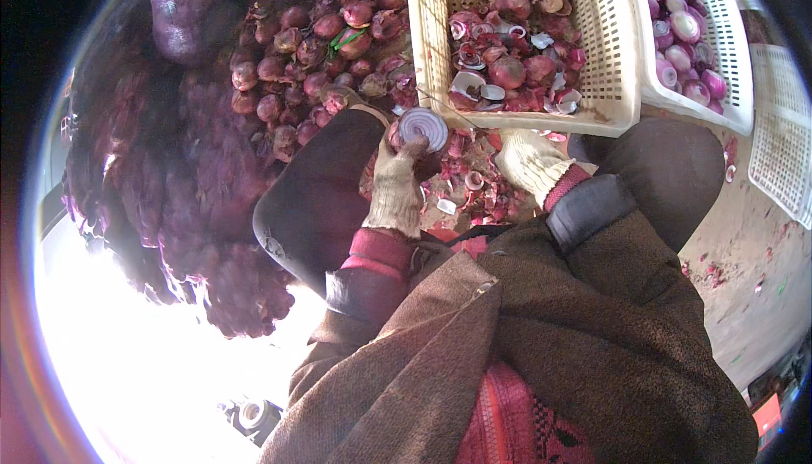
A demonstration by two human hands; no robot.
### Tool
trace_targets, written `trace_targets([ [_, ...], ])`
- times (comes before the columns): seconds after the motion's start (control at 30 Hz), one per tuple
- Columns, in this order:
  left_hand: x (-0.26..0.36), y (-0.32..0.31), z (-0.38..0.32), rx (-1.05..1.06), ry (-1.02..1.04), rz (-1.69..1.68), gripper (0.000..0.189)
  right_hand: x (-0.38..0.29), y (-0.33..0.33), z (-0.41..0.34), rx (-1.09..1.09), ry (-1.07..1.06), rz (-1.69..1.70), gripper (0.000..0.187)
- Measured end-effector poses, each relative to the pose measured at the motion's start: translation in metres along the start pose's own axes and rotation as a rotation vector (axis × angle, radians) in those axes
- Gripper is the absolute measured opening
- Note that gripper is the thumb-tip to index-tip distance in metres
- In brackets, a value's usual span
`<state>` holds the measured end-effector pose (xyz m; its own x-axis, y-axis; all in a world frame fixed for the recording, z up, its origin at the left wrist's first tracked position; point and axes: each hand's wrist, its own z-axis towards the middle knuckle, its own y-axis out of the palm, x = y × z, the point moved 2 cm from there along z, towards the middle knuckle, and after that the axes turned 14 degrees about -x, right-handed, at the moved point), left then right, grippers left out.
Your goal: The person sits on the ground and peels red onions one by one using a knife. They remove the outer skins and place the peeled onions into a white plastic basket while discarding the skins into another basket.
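Note:
In my gloved left hand (396, 178) is a red onion (424, 129), its cut face showing pale concentric rings. My gloved right hand (530, 159) is closed below the front rim of a cream plastic crate (539, 122). A thin, dark knife blade (450, 109) runs from that hand up toward the onion, seen nearly edge-on; its handle is mostly hidden. Inside the crate lie whole red onions (506, 72), cut ends and loose skins. Onion skins and cut pieces (472, 181) litter the ground between my legs.
Unpeeled red onions (311, 51) are heaped at the left, beside dark purple mesh sacks (190, 178). A white crate (739, 99) of peeled onions (685, 26) stands right of the cream one. Another perforated white crate (783, 121) is at the far right.

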<state>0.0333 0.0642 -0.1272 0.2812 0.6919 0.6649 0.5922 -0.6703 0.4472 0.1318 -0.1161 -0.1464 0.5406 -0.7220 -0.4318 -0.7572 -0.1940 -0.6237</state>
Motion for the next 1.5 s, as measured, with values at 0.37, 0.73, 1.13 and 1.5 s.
trace_targets([
  [0.37,0.037,0.044,-0.016,-0.320,0.355,1.283,0.071,-0.025,-0.043,-0.016,-0.061,-0.156,1.650,0.039],
  [0.73,0.007,0.009,0.005,-0.148,0.213,0.792,0.097,-0.025,-0.028,0.010,-0.105,-0.238,1.524,0.028],
  [1.13,0.014,0.023,0.002,0.021,0.114,1.086,0.113,-0.038,-0.046,-0.002,0.081,-0.127,1.153,0.031],
  [1.5,0.032,0.040,0.003,-0.004,0.009,1.090,0.102,-0.015,-0.019,-0.029,0.054,-0.129,0.300,0.031],
])
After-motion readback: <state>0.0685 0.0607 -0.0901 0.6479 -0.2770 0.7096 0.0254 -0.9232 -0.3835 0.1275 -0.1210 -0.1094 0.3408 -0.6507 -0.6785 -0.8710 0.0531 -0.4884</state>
